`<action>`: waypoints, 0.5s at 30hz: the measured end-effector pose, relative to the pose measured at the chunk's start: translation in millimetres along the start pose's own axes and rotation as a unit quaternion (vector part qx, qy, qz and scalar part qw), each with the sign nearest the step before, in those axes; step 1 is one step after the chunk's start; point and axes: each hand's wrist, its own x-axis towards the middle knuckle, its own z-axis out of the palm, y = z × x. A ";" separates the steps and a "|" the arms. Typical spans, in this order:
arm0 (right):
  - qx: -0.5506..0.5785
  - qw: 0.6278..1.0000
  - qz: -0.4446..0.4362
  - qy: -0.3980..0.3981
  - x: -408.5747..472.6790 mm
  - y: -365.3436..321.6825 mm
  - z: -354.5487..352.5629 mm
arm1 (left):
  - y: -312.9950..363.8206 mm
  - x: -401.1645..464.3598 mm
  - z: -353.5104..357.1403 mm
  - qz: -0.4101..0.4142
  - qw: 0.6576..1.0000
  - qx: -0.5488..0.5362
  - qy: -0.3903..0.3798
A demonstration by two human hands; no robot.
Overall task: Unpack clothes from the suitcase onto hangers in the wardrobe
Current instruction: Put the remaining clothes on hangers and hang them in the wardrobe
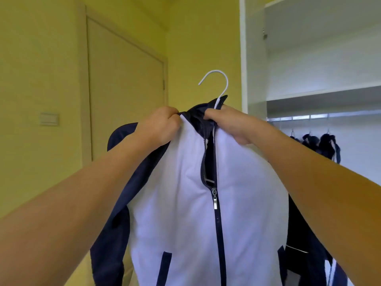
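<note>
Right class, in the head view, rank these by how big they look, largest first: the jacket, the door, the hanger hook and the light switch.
1. Jacket, though it is held close to the camera, which enlarges it.
2. Door, nearly as large despite standing farther back.
3. Hanger hook and light switch look alike; too close to rank.

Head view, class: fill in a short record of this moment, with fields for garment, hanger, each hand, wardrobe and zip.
garment: white and navy jacket, on a hanger
hanger: white hanger, hook free above the collar
left hand: grips the collar
right hand: grips the collar
wardrobe: rail with dark clothes hanging
zip: zip pull partway down
</note>
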 end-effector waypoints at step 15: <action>-0.003 0.943 0.241 0.228 -169.3 61.1 -286.4 | 286.6 74.0 206.6 0.204 0.955 -0.197 -0.086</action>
